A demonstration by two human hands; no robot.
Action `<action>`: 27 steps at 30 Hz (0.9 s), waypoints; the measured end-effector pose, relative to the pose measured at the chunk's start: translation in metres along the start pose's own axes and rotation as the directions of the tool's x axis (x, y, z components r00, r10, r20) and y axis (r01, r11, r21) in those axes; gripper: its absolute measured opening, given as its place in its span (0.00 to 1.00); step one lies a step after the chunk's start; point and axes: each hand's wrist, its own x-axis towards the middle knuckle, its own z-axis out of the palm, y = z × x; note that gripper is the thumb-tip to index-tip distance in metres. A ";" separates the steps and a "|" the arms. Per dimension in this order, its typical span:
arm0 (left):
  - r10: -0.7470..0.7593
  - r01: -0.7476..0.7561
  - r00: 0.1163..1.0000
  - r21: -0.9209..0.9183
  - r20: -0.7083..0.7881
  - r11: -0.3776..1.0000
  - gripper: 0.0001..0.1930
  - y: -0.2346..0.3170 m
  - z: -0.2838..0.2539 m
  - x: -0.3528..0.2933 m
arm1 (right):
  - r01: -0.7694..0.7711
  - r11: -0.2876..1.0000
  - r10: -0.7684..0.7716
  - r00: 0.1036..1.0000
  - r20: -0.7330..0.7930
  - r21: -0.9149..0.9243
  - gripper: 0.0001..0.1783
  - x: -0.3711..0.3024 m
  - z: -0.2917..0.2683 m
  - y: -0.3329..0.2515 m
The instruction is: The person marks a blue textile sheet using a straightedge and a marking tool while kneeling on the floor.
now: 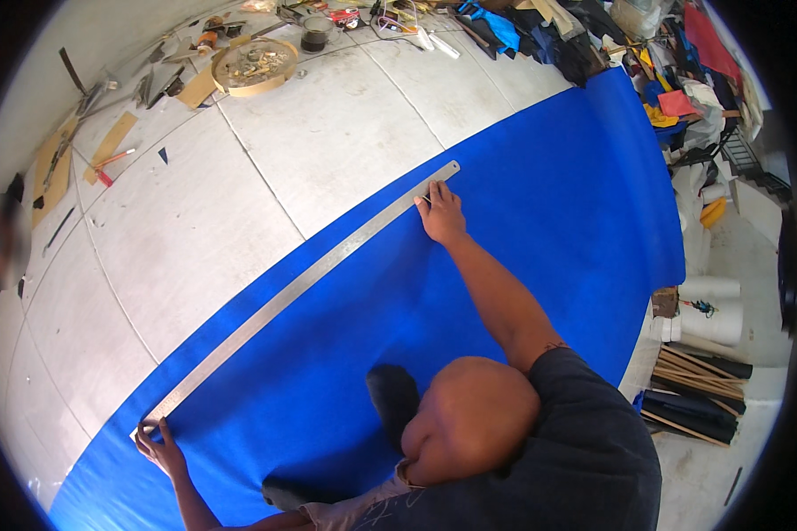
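Note:
A long metal ruler lies slantwise on a broad sheet of bright blue material, close to the sheet's far left edge and roughly in line with it. At the ruler's lower left end, my left hand grips it with thumb and fingers curled about the tip. My right hand presses its bent fingers on the ruler a little short of the upper end, which has a small hole. Something small and dark shows between those fingers, too small to name. My bent bare knee and dark-covered feet rest on the blue sheet.
Pale tiles border the sheet. A round shallow tray of small bits, a dark jar and scattered tools lie at the far left. Heaped scraps fill the far right. White rolls and wooden sticks lie on the right.

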 end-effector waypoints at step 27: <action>0.046 -0.046 0.998 0.008 -0.043 0.999 0.37 -0.003 -0.001 0.001 | 0.072 0.997 -0.066 0.985 -0.158 0.031 0.35 -0.008 0.006 0.007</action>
